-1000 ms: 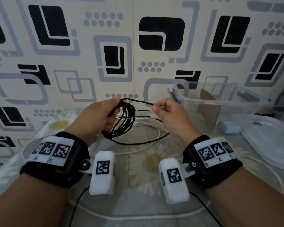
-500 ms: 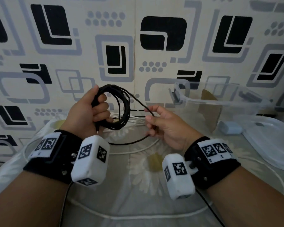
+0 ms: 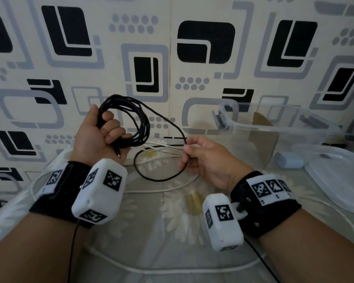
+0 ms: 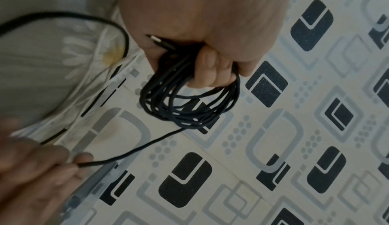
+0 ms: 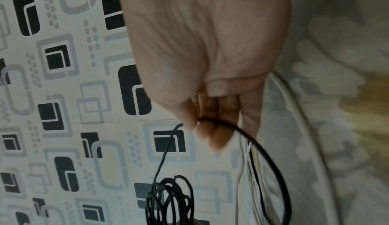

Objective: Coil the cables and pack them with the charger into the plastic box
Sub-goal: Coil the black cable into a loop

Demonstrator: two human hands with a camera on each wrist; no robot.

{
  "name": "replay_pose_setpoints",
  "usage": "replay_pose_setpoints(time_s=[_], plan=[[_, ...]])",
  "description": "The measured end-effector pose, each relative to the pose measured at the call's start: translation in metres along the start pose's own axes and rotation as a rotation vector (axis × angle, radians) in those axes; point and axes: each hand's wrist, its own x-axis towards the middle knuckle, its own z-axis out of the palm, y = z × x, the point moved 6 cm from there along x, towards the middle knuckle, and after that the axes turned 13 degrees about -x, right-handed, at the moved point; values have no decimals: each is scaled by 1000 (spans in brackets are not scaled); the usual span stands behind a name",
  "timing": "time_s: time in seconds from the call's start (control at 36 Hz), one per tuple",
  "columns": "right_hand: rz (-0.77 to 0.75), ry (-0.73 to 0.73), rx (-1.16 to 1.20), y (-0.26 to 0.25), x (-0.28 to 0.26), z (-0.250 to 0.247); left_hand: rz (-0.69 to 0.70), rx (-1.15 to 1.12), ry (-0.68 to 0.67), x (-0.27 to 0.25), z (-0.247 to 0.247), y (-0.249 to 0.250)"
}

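Observation:
My left hand (image 3: 99,137) grips a bundle of loops of the black cable (image 3: 135,119), raised in front of the wall; a plug end sticks out below the palm (image 4: 155,38). The same coil (image 4: 189,98) hangs under my curled left fingers. A loose strand runs from the coil to my right hand (image 3: 194,152), which pinches the black cable (image 5: 210,120) between thumb and fingertips. The slack drops in a loop onto the cloth (image 3: 157,176). White cable (image 3: 164,151) lies behind and under the hands. The clear plastic box (image 3: 278,127) stands at the right, with the pale blue charger (image 3: 288,160) beside it.
The box lid (image 3: 339,178) lies at the far right on the flower-print cloth (image 3: 172,221). More white cable (image 3: 151,270) curves across the near cloth. A patterned wall (image 3: 172,48) closes the back.
My left hand has turned palm-up and lifted the coil higher and leftward. My right hand has dropped lower and slid along the loose strand, leaving a shorter slack loop on the cloth.

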Motion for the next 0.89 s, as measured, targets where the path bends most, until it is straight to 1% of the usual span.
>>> replay_pose_setpoints(time_s=[0.06,0.08,0.14,0.19,0.25,0.36,0.47,0.58,0.75,0.89], plan=[[-38,111,-24,-4,3,-9,20,-14,29,2,-4,1],[-68,159,-97,-7,3,-12,26,-19,39,2,-5,1],[-159,259,-390,-15,1,-18,36,-38,52,2,-6,1],[-266,311,-653,-23,-1,-17,43,-51,62,2,-7,2],[-313,282,-732,-25,-2,-12,46,-66,72,2,-8,3],[-315,151,-759,-23,-4,-2,36,-134,69,2,-10,3],[-325,55,-867,-21,-4,3,54,-181,36,2,-10,3],[-295,-4,-937,-18,-3,5,63,-194,-11,2,-9,5],[-240,-79,-1033,-20,-8,9,65,-219,-12,7,-10,4],[-264,-118,-1084,-22,-12,15,49,-216,-79,5,-5,-2]])
